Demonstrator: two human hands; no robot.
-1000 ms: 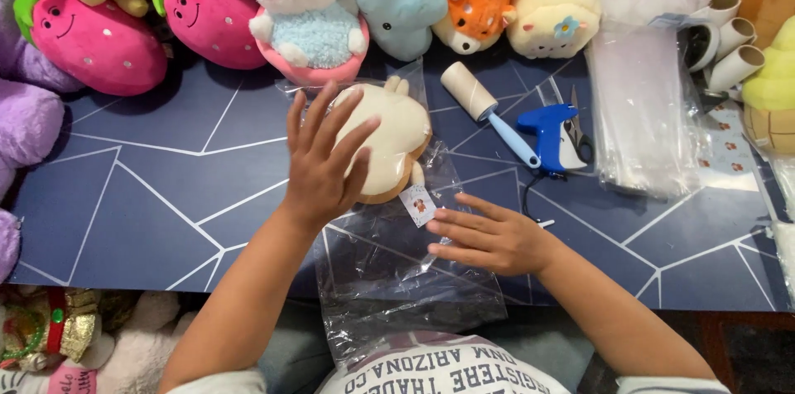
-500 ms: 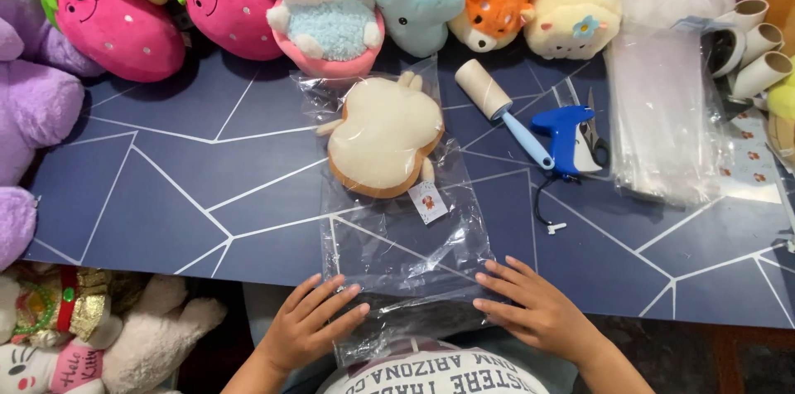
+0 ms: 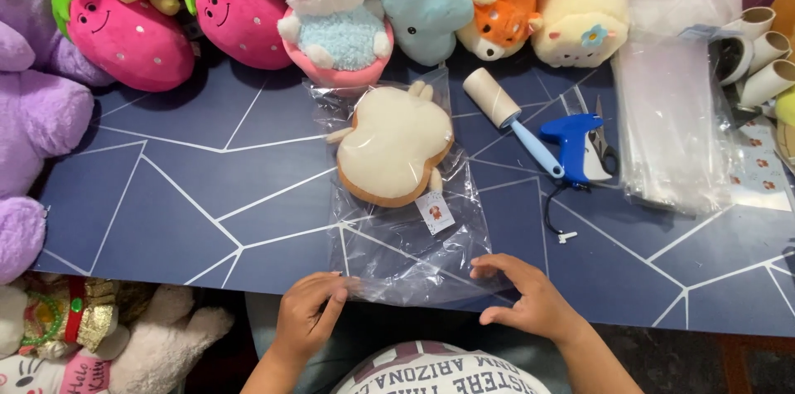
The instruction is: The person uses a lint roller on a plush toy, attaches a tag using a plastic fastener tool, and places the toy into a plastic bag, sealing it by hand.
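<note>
Navy patterned table (image 3: pixel 166 195); both hands' fingers (image 3: pixel 331 299) pinch clear bag (image 3: pixel 406 253) edge.

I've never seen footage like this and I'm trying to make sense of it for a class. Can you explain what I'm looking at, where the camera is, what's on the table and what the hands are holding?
There is no machine here: a person works with two bare hands. The single picture comes from a camera worn on their head, looking down at a dark blue table with white lines.

The left hand and the right hand each pinch the near edge of a clear plastic bag at the table's front edge. Inside the bag, at its far end, lies a cream and tan plush toy with a small paper tag.

To the right lie a lint roller with a blue handle, a blue tagging gun, and a stack of clear bags. Along the far edge sit more plush toys, among them two pink strawberries. Cardboard tubes lie at the far right.
</note>
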